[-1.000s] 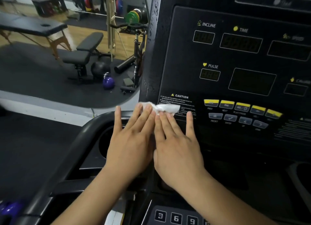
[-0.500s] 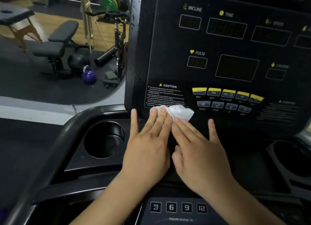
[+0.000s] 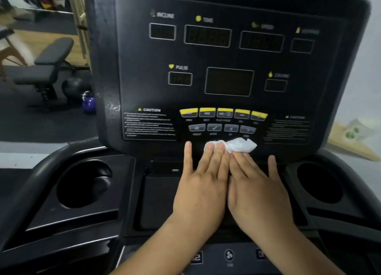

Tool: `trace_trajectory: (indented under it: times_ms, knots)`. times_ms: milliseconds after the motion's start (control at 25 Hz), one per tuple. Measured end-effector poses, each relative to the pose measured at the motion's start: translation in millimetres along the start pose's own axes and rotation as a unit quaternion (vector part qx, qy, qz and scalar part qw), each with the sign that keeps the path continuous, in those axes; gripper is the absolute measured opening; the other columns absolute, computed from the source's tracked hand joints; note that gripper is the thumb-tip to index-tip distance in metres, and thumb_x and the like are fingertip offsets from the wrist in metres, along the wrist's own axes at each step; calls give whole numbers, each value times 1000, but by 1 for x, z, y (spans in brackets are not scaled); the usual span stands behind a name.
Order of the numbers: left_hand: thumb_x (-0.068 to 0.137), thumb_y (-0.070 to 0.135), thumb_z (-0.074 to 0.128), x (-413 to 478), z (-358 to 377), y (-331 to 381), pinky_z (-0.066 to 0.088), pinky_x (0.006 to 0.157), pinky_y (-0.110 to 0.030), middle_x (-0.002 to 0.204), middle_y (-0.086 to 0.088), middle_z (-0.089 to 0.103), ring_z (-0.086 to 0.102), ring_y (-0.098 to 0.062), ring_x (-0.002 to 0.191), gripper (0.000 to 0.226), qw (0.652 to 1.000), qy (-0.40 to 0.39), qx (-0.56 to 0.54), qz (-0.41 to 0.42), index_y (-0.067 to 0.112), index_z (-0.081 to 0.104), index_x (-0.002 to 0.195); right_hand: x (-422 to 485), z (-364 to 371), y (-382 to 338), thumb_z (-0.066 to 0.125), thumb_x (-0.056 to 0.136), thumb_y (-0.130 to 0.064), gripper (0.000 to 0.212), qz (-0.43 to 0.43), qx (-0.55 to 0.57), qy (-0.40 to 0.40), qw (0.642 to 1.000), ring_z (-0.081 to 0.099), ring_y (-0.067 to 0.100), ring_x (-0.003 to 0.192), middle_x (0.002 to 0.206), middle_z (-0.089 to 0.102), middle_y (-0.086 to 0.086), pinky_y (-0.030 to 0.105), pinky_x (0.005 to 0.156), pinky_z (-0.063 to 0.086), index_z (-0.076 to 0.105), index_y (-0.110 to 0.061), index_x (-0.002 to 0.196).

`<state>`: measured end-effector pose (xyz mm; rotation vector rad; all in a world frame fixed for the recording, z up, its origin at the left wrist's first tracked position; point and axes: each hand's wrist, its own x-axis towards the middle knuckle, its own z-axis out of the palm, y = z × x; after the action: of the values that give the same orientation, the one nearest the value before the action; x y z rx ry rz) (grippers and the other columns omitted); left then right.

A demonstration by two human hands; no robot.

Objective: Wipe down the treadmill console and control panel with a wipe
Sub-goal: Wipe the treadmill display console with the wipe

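Note:
The black treadmill console (image 3: pixel 226 58) fills the view, with dark displays and rows of yellow and grey buttons (image 3: pixel 223 120). A crumpled white wipe (image 3: pixel 239 145) lies on the console's lower edge, just below the grey buttons. My left hand (image 3: pixel 204 182) and my right hand (image 3: pixel 257 190) lie side by side with fingers straight, their fingertips pressing the wipe against the panel. The fingers hide the wipe's lower part.
Round cup holders sit at the left (image 3: pixel 84 184) and right (image 3: pixel 319 182) of the console. A lower keypad strip (image 3: pixel 228 256) runs beneath my wrists. Beyond the left edge are a weight bench (image 3: pixel 49 66) and a purple kettlebell (image 3: pixel 88 102). A tan packet (image 3: pixel 352 138) lies at the right.
Both hands have slid the wipe rightward along the console's lower edge, from under the caution text to under the grey buttons. The view has shifted right with them.

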<state>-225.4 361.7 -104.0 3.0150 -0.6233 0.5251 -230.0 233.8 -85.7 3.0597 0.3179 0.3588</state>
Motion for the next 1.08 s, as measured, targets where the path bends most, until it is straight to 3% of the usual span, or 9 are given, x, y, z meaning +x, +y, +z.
trace_trajectory:
  times_ms: [160,280,360,440,600,840,960,1000,1080]
  knots:
    - [96,40,45,26,3,35,-6,114,-65,159,-14,18,13,-30,148,69,999,-7,28,14,7,22,152,-5,-3,44,32,87,-29,54,5,18,38,999,52,19,127,132,61,5,55,107,35,59,-8,128]
    - [98,36,34,43,6,61,-11,114,-63,160,-15,13,9,-32,149,65,998,6,49,26,6,17,153,-7,-12,81,47,80,-25,44,20,34,89,995,61,19,113,117,70,4,40,96,40,70,-10,115]
    - [96,33,25,51,9,74,-9,115,-62,160,-15,12,9,-33,149,63,998,10,54,30,5,16,153,-6,-13,101,44,79,-21,45,11,45,101,994,54,15,117,116,70,4,34,94,39,70,-10,114]
    - [95,32,28,59,11,88,-4,116,-62,159,-17,15,12,-34,148,64,998,4,49,42,4,18,152,-7,-4,120,33,82,-20,53,-7,78,84,993,42,13,127,127,64,8,37,102,34,63,-7,125]
    - [95,35,36,76,15,117,-5,115,-61,160,-19,14,10,-37,148,68,997,-13,48,61,3,17,152,-14,10,147,24,84,-21,60,10,100,57,993,42,19,135,140,52,13,43,111,28,50,0,135]
    - [100,42,33,92,15,141,-19,112,-61,161,-15,-4,-7,-33,149,72,994,-6,68,91,6,2,154,-16,-2,167,45,86,-12,49,58,130,47,989,32,13,133,140,51,14,41,109,21,52,-1,133]
    - [98,37,31,80,16,121,-12,114,-63,162,-9,12,6,-25,150,64,994,1,54,100,11,16,155,-18,-10,148,66,73,-10,43,53,76,24,995,61,29,114,118,67,17,44,95,39,66,1,115]
    - [98,35,34,75,16,112,-6,115,-64,160,-7,23,14,-23,149,60,994,7,39,102,12,25,153,-17,-16,138,62,75,-14,40,45,64,23,997,65,31,106,112,70,16,44,91,47,67,1,112]
    - [97,33,43,66,11,92,2,115,-65,153,-4,39,27,-19,145,56,995,23,7,100,14,37,149,-10,-31,113,44,88,-20,48,42,88,-38,995,59,28,117,127,63,11,39,96,47,52,-5,132]
